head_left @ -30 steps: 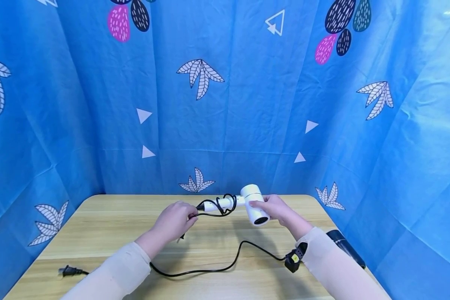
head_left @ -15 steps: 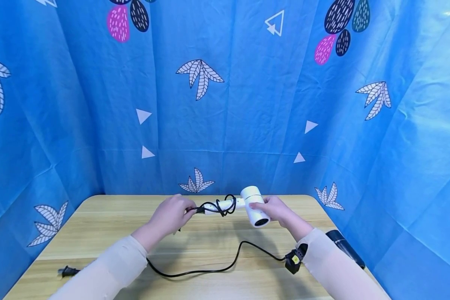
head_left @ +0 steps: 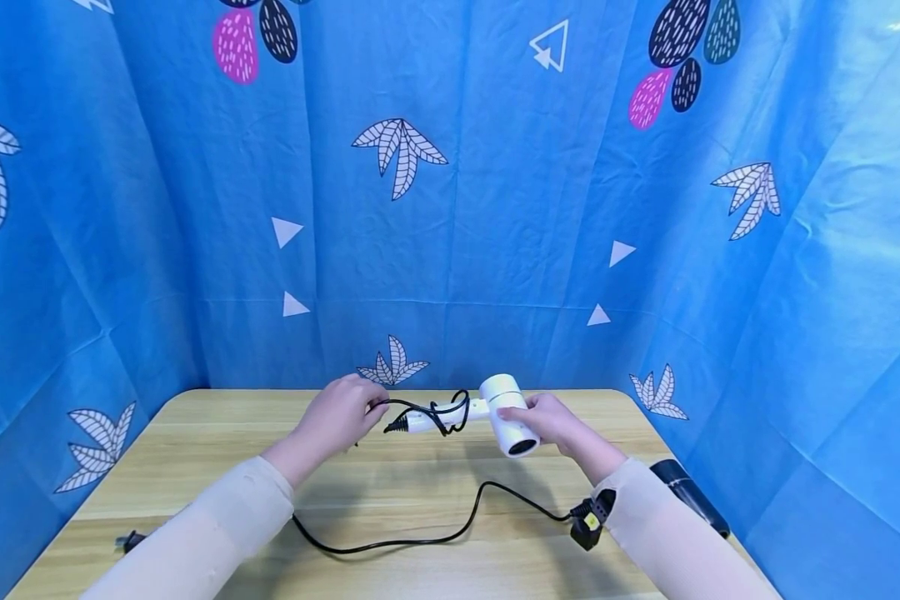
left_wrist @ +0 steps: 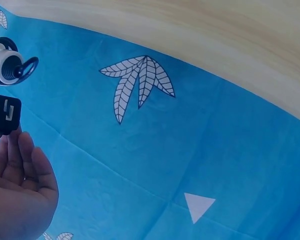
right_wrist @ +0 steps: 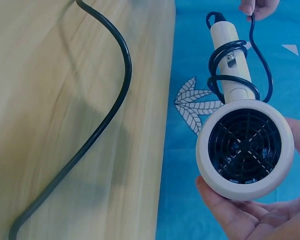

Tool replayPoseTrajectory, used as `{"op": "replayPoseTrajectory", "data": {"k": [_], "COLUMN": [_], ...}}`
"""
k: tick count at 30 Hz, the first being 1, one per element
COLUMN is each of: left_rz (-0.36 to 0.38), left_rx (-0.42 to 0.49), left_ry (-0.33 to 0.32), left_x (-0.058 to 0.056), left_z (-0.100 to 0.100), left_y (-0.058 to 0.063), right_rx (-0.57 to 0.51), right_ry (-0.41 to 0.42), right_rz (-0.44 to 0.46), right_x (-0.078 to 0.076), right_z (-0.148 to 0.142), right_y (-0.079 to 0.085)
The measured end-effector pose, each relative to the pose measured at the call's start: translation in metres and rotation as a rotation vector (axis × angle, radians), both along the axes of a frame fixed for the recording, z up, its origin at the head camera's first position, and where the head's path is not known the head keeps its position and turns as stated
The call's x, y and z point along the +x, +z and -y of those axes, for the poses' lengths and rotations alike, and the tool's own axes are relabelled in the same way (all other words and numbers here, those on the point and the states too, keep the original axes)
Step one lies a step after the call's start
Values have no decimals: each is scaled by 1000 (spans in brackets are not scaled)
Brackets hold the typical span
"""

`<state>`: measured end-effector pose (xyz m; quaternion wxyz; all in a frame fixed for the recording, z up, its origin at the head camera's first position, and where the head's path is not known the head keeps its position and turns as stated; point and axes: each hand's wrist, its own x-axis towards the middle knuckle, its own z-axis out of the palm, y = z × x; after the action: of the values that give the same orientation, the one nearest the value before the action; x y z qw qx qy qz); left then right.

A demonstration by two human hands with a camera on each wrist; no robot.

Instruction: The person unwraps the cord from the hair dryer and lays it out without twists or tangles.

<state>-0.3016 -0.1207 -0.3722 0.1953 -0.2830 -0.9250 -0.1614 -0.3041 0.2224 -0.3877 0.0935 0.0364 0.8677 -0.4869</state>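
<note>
A white hair dryer point(head_left: 508, 417) is held up over the table, my right hand point(head_left: 551, 418) gripping its barrel with the thumb across the near side. Its grille end point(right_wrist: 245, 146) fills the middle of the right wrist view. A black cord point(right_wrist: 229, 62) loops loosely around the handle point(right_wrist: 232, 55). My left hand point(head_left: 345, 410) pinches the cord's free end just left of the handle's tip. In the left wrist view, a black two-prong plug point(left_wrist: 5, 114) sits at the fingertips of the left hand point(left_wrist: 25, 187).
Across the wooden table point(head_left: 405, 508) runs a black extension cable point(head_left: 390, 546), with a socket end point(head_left: 587, 527) beside the right sleeve and a plug point(head_left: 129, 542) at the left. A black cylinder point(head_left: 690, 497) lies at the right edge. A blue patterned curtain point(head_left: 450, 250) surrounds the table.
My left hand has moved slightly up and left, drawing cord away from the handle's tip, and its loops have shifted. The right hand holds the hair dryer nearly still, slightly lower.
</note>
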Motion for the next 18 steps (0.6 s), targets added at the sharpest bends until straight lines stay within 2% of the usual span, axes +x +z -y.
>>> {"op": "replayPoseTrajectory", "data": {"k": [9,18], "left_rz": [-18,0], "left_rx": [6,-23], "left_ry": [-9,16], "left_x": [-12,-25], "left_z": [4,9], "left_y": [-2,-9], "right_rx": [5,17], "right_ry": [5,18], "right_rz": [3,3], "right_x": [1,5], "right_z": [0,0], "right_y": [-2,1]}}
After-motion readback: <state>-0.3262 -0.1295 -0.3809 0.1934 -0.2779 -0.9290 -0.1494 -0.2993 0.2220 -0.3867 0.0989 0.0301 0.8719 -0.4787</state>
